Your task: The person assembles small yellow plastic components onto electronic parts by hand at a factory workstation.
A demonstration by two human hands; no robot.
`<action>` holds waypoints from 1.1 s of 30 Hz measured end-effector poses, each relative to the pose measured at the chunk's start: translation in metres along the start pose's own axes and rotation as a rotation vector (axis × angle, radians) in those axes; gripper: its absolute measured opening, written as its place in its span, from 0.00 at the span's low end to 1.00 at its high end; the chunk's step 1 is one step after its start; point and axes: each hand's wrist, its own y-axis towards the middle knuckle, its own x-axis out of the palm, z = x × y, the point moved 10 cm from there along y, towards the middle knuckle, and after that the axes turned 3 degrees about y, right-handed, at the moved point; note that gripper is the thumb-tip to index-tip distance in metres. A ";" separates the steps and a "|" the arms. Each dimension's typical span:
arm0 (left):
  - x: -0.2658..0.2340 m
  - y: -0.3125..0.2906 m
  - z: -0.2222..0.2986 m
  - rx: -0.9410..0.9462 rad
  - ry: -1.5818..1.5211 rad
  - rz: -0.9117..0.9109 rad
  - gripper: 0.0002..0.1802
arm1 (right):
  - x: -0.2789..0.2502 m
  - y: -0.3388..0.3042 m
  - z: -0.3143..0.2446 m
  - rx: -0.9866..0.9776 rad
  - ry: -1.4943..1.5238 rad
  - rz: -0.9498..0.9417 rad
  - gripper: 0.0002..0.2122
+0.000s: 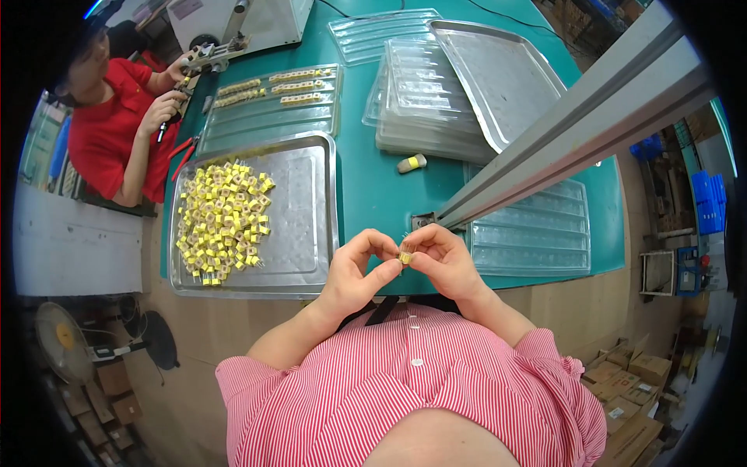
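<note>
Close to my body, at the table's front edge, I hold a small yellow-taped coil (405, 258) with thin metal pins pointing up. My left hand (359, 268) pinches it between thumb and fingertips from the left. From the right, the thumb and fingers of my right hand (447, 263) close on the same coil and its pins. Left of my hands, a metal tray (299, 210) carries a heap of similar yellow coils (222, 218) on its left half.
A slanting metal post (560, 117) rises from the table just beyond my right hand. Behind stand stacked clear plastic trays (424, 101), a metal tray (506, 78) and a yellow-banded cylinder (412, 163). A plastic tray (268, 121) holds coil rows. A co-worker in red (109, 117) handles a tool at left.
</note>
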 end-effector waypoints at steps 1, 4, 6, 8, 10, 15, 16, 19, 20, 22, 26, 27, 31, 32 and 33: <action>0.000 0.000 0.000 -0.001 0.000 -0.002 0.09 | 0.000 0.000 0.000 0.003 0.001 -0.004 0.08; 0.003 -0.002 -0.011 -0.118 -0.119 -0.031 0.09 | -0.001 0.000 0.002 0.008 0.001 -0.011 0.08; 0.005 -0.002 -0.014 -0.146 -0.174 -0.048 0.08 | -0.001 0.000 0.003 0.011 0.000 -0.016 0.08; 0.008 -0.001 -0.015 -0.167 -0.235 -0.066 0.08 | -0.001 0.000 0.004 0.034 0.032 -0.026 0.08; 0.011 -0.001 -0.015 -0.189 -0.296 -0.084 0.08 | 0.000 0.000 0.004 0.045 0.035 -0.028 0.08; 0.012 -0.001 -0.014 -0.193 -0.274 -0.106 0.07 | 0.001 0.000 0.004 0.051 0.052 -0.043 0.08; 0.012 -0.001 -0.014 -0.193 -0.275 -0.107 0.07 | 0.002 0.000 0.003 0.047 0.043 -0.053 0.08; 0.013 -0.001 -0.014 -0.184 -0.275 -0.117 0.07 | 0.004 0.000 -0.001 0.039 0.015 -0.064 0.08; 0.011 -0.001 -0.013 -0.166 -0.227 -0.101 0.06 | 0.005 0.000 -0.002 0.036 -0.005 -0.067 0.08; 0.010 -0.001 -0.012 -0.148 -0.180 -0.085 0.06 | 0.005 0.001 -0.004 0.024 -0.019 -0.071 0.08; 0.009 -0.001 -0.010 -0.121 -0.125 -0.069 0.06 | 0.004 0.000 -0.008 -0.042 -0.079 -0.097 0.08; 0.009 -0.001 -0.010 -0.124 -0.126 -0.074 0.06 | 0.004 0.000 -0.009 -0.042 -0.079 -0.096 0.08; 0.010 0.000 -0.011 -0.138 -0.124 -0.083 0.06 | 0.006 0.000 -0.012 -0.064 -0.114 -0.109 0.08; 0.010 0.000 -0.012 -0.153 -0.124 -0.085 0.06 | 0.006 0.000 -0.012 -0.070 -0.120 -0.114 0.08; 0.010 0.000 -0.013 -0.168 -0.125 -0.088 0.06 | 0.006 0.000 -0.012 -0.070 -0.119 -0.114 0.08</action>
